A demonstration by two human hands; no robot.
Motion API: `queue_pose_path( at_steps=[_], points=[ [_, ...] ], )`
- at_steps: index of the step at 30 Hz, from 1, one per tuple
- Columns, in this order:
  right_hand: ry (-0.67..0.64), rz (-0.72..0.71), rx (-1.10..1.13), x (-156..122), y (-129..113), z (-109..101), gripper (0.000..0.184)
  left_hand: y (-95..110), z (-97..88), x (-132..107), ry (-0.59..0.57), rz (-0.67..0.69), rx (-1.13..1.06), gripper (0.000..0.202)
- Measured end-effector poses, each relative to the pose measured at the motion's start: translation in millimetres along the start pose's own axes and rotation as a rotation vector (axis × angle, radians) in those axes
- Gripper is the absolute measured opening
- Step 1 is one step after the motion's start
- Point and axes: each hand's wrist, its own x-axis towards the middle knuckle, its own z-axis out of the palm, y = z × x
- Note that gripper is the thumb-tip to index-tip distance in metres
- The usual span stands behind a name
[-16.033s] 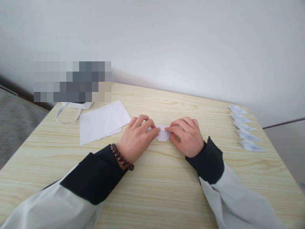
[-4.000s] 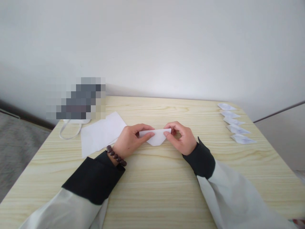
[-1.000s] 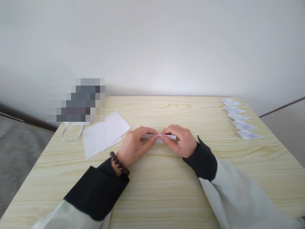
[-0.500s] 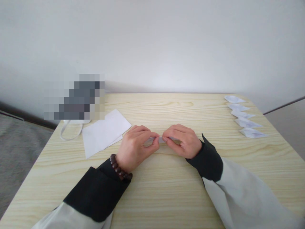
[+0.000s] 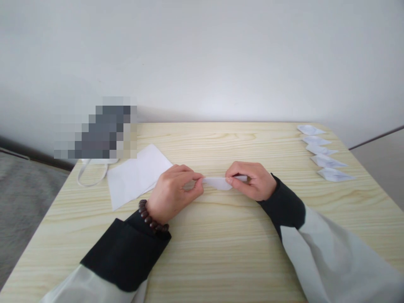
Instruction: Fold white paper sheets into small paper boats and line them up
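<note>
A small folded piece of white paper (image 5: 217, 182) is stretched between my two hands just above the wooden table (image 5: 221, 248). My left hand (image 5: 173, 193), with a brown bead bracelet at the wrist, pinches the paper's left end between thumb and fingers. The right end of the paper is pinched by my right hand (image 5: 251, 180). Only a narrow strip of the paper shows between the fingers; its ends are hidden inside the hands.
A stack of flat white sheets (image 5: 136, 173) lies left of my hands. A white strap loop (image 5: 91, 173) lies beyond it under a blurred patch. Several folded white paper pieces (image 5: 325, 160) lie in a row along the table's right edge. A wall stands behind.
My hands, which met over the paper half a second ago, have drawn apart sideways, the right one moving right, so the folded paper now shows stretched between them.
</note>
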Motion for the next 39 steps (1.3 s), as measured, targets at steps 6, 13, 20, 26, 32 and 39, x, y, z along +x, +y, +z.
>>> queue_pose_path(
  at_steps=[6, 13, 20, 26, 32, 39],
  points=[
    [0.022, -0.013, -0.004, 3.4, -8.7, 14.9, 0.008, 8.4, 0.8, 1.9, -0.125, -0.050, -0.143, 0.017],
    [0.056, -0.059, -0.212, 4.5, -17.9, 29.4, 0.010, 8.2, 6.7, 1.3, -0.112, 0.084, -0.100, 0.012],
    [-0.026, -0.058, -0.152, 2.2, -11.1, 19.7, 0.012, 6.4, 3.8, 2.5, -0.135, 0.041, -0.122, 0.014],
    [-0.096, 0.015, -0.066, -1.3, -5.8, 5.6, 0.012, -0.1, -1.6, 4.8, -0.231, -0.142, -0.177, 0.015],
    [-0.128, 0.078, 0.050, -4.6, -2.8, 1.6, 0.009, 0.2, -5.2, 7.5, -0.257, -0.190, -0.224, 0.017],
    [-0.061, 0.208, 0.079, -4.2, -7.0, 2.6, 0.021, 0.9, -1.3, 5.0, -0.152, -0.195, -0.187, 0.018]
  ],
)
